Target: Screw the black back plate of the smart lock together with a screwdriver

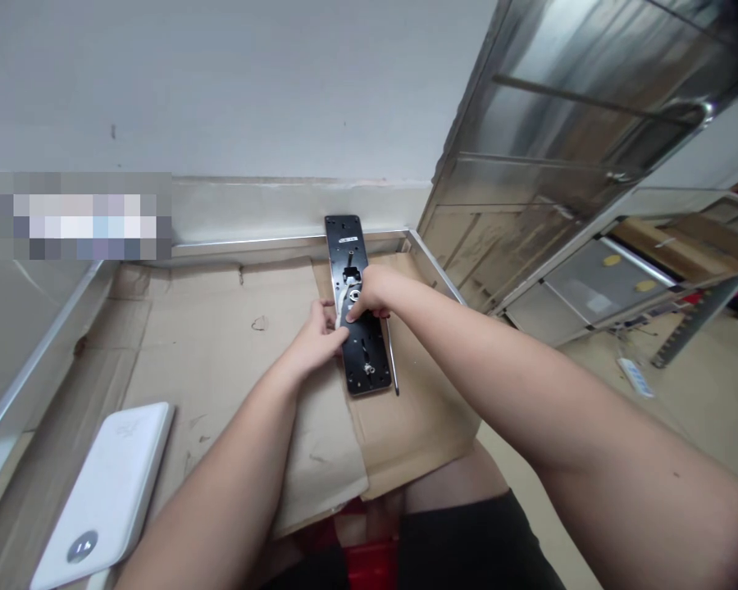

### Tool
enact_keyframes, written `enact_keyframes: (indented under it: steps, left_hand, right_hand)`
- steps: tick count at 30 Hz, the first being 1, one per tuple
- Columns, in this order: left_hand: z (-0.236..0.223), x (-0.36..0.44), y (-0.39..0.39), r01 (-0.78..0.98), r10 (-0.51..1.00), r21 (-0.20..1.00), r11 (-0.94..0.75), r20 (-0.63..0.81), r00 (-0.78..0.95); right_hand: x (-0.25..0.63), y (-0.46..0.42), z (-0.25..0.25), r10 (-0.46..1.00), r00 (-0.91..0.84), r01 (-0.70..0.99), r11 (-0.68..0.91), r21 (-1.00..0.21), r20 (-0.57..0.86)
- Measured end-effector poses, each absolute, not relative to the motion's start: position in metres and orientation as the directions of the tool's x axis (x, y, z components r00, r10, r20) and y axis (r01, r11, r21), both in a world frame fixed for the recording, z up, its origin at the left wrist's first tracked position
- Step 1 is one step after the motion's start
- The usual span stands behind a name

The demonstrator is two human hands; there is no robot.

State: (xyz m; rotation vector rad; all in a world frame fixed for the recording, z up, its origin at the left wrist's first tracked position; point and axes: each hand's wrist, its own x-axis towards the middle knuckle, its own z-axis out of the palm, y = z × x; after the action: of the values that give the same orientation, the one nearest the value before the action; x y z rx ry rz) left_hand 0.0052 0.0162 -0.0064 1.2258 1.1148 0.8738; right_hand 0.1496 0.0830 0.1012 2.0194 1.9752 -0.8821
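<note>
A long black door lock panel [369, 352] lies at a slight slant on the cardboard, its inner side up, showing metal posts, small holes and a round fitting with a square hole. A pale cable [343, 299] runs along its left side. My left hand [320, 332] is closed on the panel's left edge, thumb on top. From the right, my right hand [372, 295] reaches over the panel, thumb pressed on its face, other fingers curled at the right edge and partly hidden. A thin metal rod [394, 365], like a screwdriver shaft, lies along the panel's right side; its upper end is hidden.
Cardboard [209, 344] covers the metal-rimmed table, which stands against a wall. A white power bank [107, 492] lies at the near left. To the right are a shiny metal door [547, 106], a shelf frame and a white power strip [635, 377] on the floor.
</note>
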Motion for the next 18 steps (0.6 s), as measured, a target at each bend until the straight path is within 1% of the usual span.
enact_keyframes:
  steps: [2, 5, 8, 10, 12, 15, 18]
  left_hand:
    - [-0.007, 0.006, 0.017, 0.036, 0.953, 0.984, 0.172, -0.176, 0.249]
    - [-0.006, 0.007, 0.018, 0.003, 0.947, 0.975, 0.221, -0.215, 0.241]
    - [-0.004, 0.008, 0.018, -0.023, 0.941, 0.967, 0.255, -0.243, 0.234]
    - [-0.005, 0.009, 0.018, -0.036, 0.940, 0.964, 0.263, -0.248, 0.233]
    - [-0.008, 0.009, 0.020, -0.028, 0.946, 0.969, 0.247, -0.235, 0.223]
    - [-0.015, 0.010, 0.022, 0.021, 0.965, 0.982, 0.187, -0.187, 0.184]
    - [-0.020, 0.012, 0.024, 0.056, 0.976, 0.984, 0.167, -0.173, 0.132]
  right_hand:
    - [0.151, 0.080, 0.099, 0.861, -0.057, 0.941, -0.123, -0.316, -0.505]
    - [0.160, 0.072, 0.089, 0.882, -0.089, 0.892, -0.136, -0.431, -0.463]
    - [0.180, 0.067, 0.080, 0.894, -0.159, 0.831, -0.108, -0.546, -0.419]
    - [0.196, 0.068, 0.075, 0.905, -0.181, 0.813, -0.083, -0.576, -0.386]
    - [0.211, 0.074, 0.071, 0.946, -0.122, 0.832, -0.068, -0.551, -0.301]
    - [0.224, 0.086, 0.061, 0.988, -0.007, 0.892, -0.062, -0.447, -0.152]
    - [0.222, 0.097, 0.047, 0.994, -0.002, 0.927, -0.038, -0.372, -0.106]
